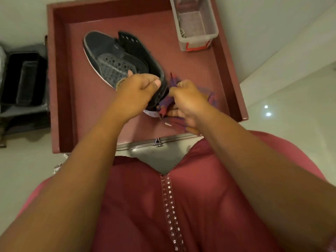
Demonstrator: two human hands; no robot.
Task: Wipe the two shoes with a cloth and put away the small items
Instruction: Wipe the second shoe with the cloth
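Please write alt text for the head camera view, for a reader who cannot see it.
A person's left hand holds a dark shoe by its heel while the right hand presses a purple cloth against it, over a red tray. A clear plastic bin sits in the tray's far right corner.

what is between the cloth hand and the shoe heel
Nothing visible. The right hand bunches the purple cloth right against the heel of the dark shoe, which the left hand grips there.
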